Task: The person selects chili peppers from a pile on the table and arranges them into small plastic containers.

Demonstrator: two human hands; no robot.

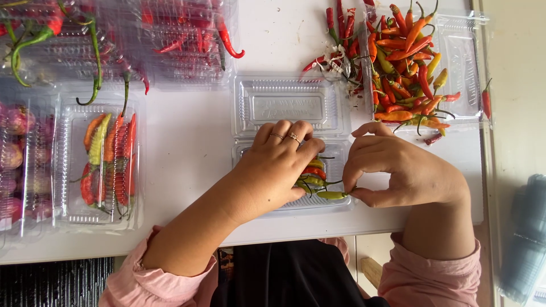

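My left hand (278,165) covers most of the chillies in the open clear box (335,165), so I cannot count them. At nine o'clock, purple bulbs (14,153) run off the edge; at twelve, stacked packs (170,40) blur behind plastic.

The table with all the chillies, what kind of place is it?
Probably a small produce-packing table. Clear plastic boxes hold sorted chillies, a loose chilli pile waits, and the left hand and right hand fill an open box.
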